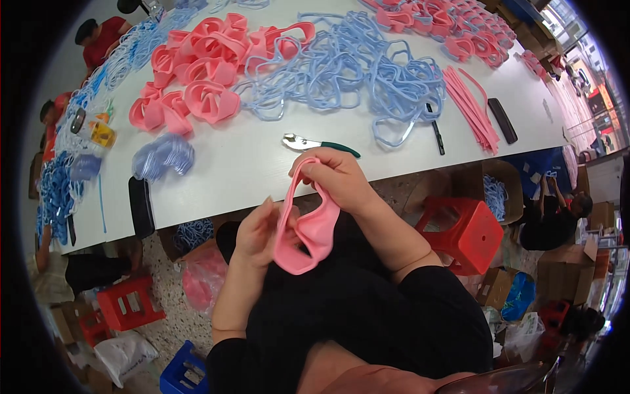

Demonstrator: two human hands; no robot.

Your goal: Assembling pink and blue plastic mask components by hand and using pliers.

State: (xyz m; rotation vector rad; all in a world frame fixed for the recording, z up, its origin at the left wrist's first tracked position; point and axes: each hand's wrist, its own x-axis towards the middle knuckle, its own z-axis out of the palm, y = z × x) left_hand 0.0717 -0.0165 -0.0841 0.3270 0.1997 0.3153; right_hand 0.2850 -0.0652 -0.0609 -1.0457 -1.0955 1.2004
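A soft pink rubber mask skirt (316, 231), a bent loop with a moulded nose pocket, is up in front of my body near the table's front edge. My right hand (336, 178) pinches its upper end between thumb and fingers. On its left side, my left hand (257, 231) curls against the band, slightly blurred, with some fingers behind or inside the loop. Just beyond my right hand lie slip-joint pliers (321, 144) with dark green handles. Several more pink mask skirts (213, 102) are heaped at the far left. Pale blue clear frames (328, 72) lie tangled beside them.
Stacked clear lenses (164, 156), a black case (140, 207), a pen (436, 129), pink strips (471, 108) and a dark bar (502, 121) lie on the white table (249, 177). A red stool (469, 236) stands to my right. Other people (558, 217) sit nearby.
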